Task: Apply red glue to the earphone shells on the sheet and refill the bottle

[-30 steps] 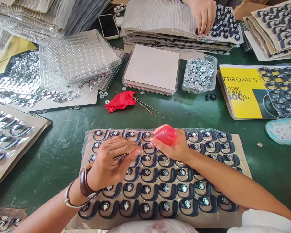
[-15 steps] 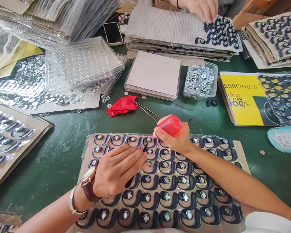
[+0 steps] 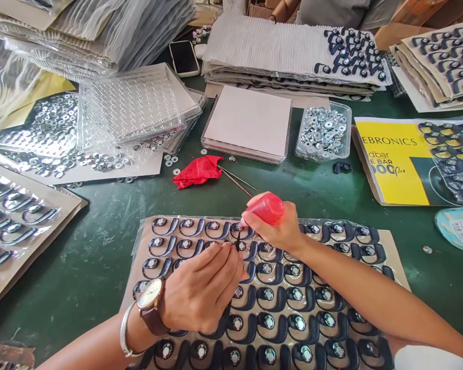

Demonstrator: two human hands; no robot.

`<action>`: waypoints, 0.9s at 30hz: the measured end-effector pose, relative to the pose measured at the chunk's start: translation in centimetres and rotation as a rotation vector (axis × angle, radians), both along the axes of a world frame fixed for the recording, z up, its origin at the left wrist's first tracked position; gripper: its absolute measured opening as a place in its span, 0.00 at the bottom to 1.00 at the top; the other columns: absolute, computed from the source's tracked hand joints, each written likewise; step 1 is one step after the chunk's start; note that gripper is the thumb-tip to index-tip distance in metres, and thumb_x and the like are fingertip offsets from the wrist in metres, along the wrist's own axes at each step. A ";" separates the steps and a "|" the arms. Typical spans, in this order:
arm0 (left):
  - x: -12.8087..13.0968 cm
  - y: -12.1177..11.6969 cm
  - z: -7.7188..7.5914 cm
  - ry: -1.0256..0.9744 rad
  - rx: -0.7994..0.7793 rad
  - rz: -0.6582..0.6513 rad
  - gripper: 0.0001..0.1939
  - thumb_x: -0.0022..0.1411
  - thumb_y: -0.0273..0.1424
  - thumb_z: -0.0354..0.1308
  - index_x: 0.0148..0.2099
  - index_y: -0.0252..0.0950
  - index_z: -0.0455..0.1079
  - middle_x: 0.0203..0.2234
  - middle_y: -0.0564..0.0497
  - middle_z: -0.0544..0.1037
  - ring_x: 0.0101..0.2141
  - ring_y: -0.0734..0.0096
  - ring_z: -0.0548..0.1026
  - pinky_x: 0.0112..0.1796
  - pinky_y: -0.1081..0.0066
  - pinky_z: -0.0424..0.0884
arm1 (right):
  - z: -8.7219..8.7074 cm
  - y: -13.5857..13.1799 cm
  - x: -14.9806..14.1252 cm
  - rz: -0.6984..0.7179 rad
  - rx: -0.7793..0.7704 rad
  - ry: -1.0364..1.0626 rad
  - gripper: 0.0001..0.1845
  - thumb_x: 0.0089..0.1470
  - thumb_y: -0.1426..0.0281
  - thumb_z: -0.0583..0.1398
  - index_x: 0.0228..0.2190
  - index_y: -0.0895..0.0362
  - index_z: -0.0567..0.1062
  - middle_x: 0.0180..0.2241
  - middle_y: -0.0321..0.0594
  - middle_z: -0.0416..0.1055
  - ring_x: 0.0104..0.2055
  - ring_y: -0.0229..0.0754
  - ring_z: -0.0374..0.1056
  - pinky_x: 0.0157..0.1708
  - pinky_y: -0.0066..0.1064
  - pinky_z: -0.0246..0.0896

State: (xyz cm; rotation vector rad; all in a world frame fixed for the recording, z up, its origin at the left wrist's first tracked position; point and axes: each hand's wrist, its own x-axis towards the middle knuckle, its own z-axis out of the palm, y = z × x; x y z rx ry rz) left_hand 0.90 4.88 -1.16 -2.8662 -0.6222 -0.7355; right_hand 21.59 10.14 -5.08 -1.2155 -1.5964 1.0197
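Note:
In front of me lies a clear-covered card sheet [image 3: 388,246] bearing rows of black hook-shaped pieces with silvery round parts. My right hand [image 3: 283,226] is wrapped round a red squeeze bottle [image 3: 268,208], tilted with its pale tip down at a piece in the top row. Black tweezers [image 3: 238,239] are pinched in my left hand [image 3: 206,288], their point close to the bottle tip at the same piece. Whether the tweezers hold anything is too small to tell. A watch [image 3: 151,295] is on the left wrist.
Beyond the sheet lie a red cloth [image 3: 198,172] with thin metal rods, a stack of plates [image 3: 250,121] and a clear tub [image 3: 324,154] of metal discs. A phone [image 3: 184,58] and stacked sheets [image 3: 262,46] lie farther back. A co-worker's arm [image 3: 285,9] shows at the top.
The view has shifted slightly. My left hand and tweezers have moved right, and the tweezers stand more upright near the bottle tip. The co-worker's hand has withdrawn from the far sheet.

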 end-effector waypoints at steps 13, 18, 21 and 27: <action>-0.2 0.1 0.0 -0.009 -0.062 0.031 0.10 0.66 0.24 0.57 0.46 0.24 0.76 0.40 0.41 0.82 0.43 0.59 0.80 0.46 0.62 0.75 | -0.1 0.1 0.1 -0.115 0.045 0.001 0.14 0.54 0.58 0.65 0.27 0.55 0.75 0.24 0.36 0.75 0.26 0.39 0.72 0.31 0.29 0.67; -0.2 0.3 0.1 -0.010 -0.095 0.022 0.10 0.66 0.25 0.57 0.46 0.24 0.75 0.40 0.42 0.82 0.42 0.58 0.80 0.45 0.61 0.75 | -0.3 0.3 -0.1 -0.095 -0.009 -0.023 0.16 0.55 0.55 0.64 0.27 0.55 0.75 0.22 0.36 0.74 0.25 0.40 0.71 0.31 0.30 0.67; -0.2 0.4 0.2 -0.020 -0.098 0.019 0.10 0.66 0.25 0.57 0.46 0.23 0.75 0.40 0.41 0.83 0.41 0.58 0.81 0.44 0.61 0.76 | -0.2 0.3 -0.1 -0.073 -0.006 -0.041 0.17 0.55 0.54 0.64 0.26 0.54 0.76 0.23 0.36 0.74 0.25 0.39 0.71 0.31 0.30 0.67; -0.4 0.7 0.2 -0.058 -0.151 0.036 0.10 0.65 0.24 0.58 0.47 0.25 0.75 0.39 0.43 0.83 0.41 0.60 0.81 0.44 0.61 0.76 | 0.5 0.4 0.1 -0.118 0.019 -0.142 0.19 0.58 0.54 0.61 0.24 0.54 0.75 0.21 0.36 0.74 0.25 0.39 0.70 0.33 0.30 0.65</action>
